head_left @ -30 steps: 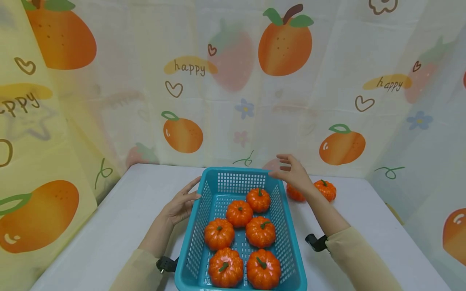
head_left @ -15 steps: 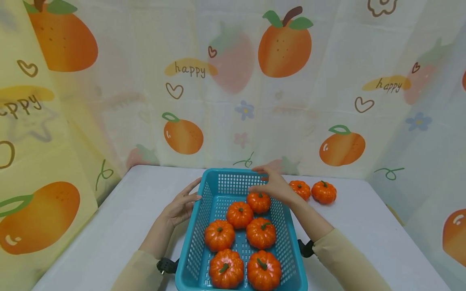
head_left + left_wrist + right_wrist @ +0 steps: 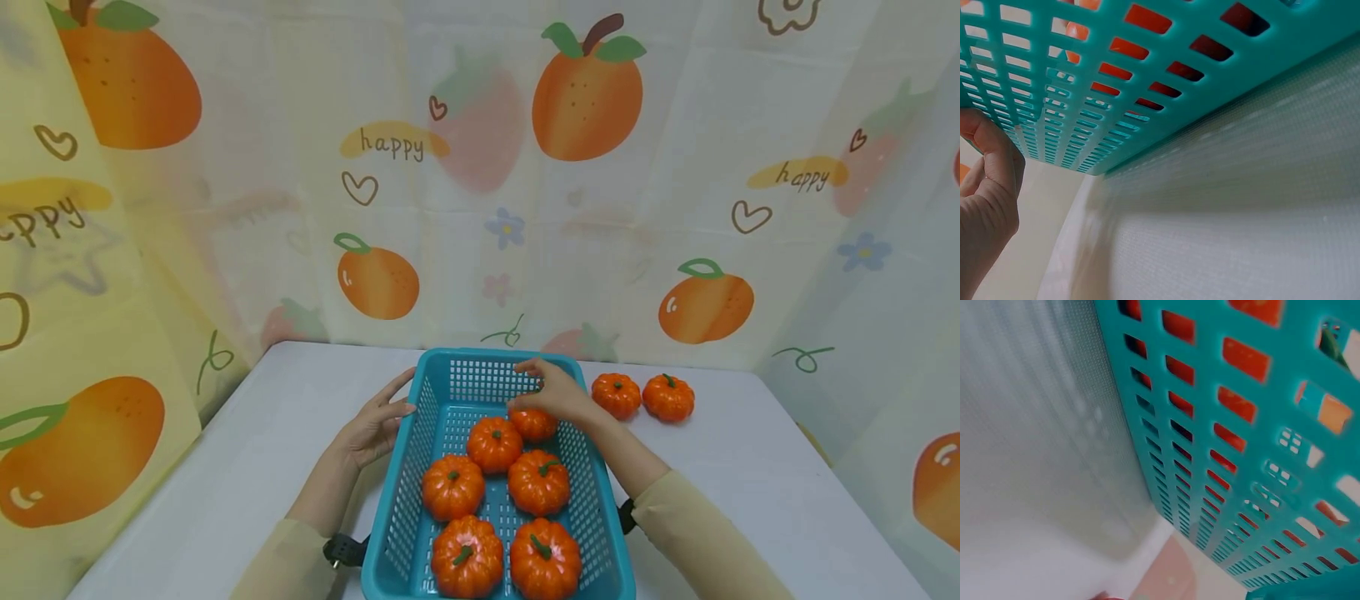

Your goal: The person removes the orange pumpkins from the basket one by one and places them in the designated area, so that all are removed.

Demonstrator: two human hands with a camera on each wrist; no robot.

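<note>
A turquoise plastic basket [image 3: 385, 500] stands lengthwise before me on the white table. Several small orange toy pumpkins [image 3: 453, 488] with green stems lie in it. Against the basket's left wall rests my left hand [image 3: 371, 427], its fingertips and thumb right at the rim; the left wrist view shows a bent finger [image 3: 988, 147] beside the slotted wall. My right hand [image 3: 557, 393] reaches over the right rim into the far end, thumb and fingers spread apart over the farthest pumpkin [image 3: 536, 425]. Its stem is hidden by the hand.
On the table right of the basket, near the back edge, sit two more pumpkins, the nearer one [image 3: 617, 395] beside the other [image 3: 668, 397]. A fruit-printed curtain [image 3: 480, 250] hangs behind the table [image 3: 750, 467] and along its sides.
My right hand has moved left and down, from above the basket's right rim to the farthest pumpkin inside, uncovering the two pumpkins on the table. The left hand and basket stay put.
</note>
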